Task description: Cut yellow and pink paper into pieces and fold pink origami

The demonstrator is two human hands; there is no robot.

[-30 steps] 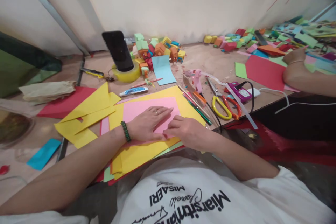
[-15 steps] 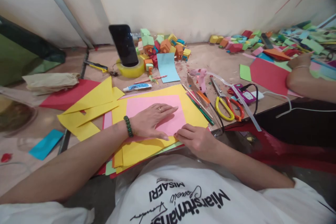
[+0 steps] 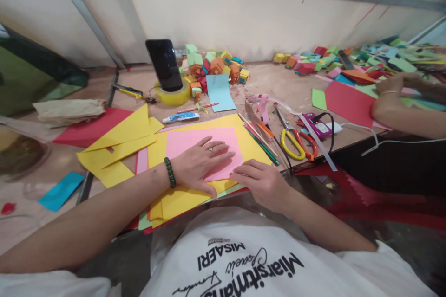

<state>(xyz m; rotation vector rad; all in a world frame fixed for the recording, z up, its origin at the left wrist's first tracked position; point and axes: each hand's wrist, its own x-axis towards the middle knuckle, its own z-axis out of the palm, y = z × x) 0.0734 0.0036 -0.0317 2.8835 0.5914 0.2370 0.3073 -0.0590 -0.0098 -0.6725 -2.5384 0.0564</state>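
Observation:
A pink sheet of paper (image 3: 181, 139) lies on a larger yellow sheet (image 3: 253, 148), over a stack with green and red edges. My left hand (image 3: 197, 164) rests flat on the pink sheet, fingers spread and thumb reaching over its near edge. At the sheet's near right corner, my right hand (image 3: 266, 186) has its fingers closed in a pinch on the paper edge; the fingertips are partly hidden. Pencils (image 3: 261, 141) lie just right of the stack. Yellow-handled scissors (image 3: 291, 141) and orange-handled scissors (image 3: 307, 144) are farther right.
Behind the stack are a glue tube (image 3: 181, 117), a light-blue paper (image 3: 221, 93), a phone (image 3: 165, 65) on a tape roll (image 3: 172, 96), and several paper boxes (image 3: 200, 65). A pink glue gun (image 3: 260, 106) stands near a purple device (image 3: 313, 125). Another person's arm (image 3: 400, 106) is at right.
My left hand has slid slightly toward me, its thumb now past the pink sheet's near edge. My right hand stays at the corner. The camera view has shifted a little.

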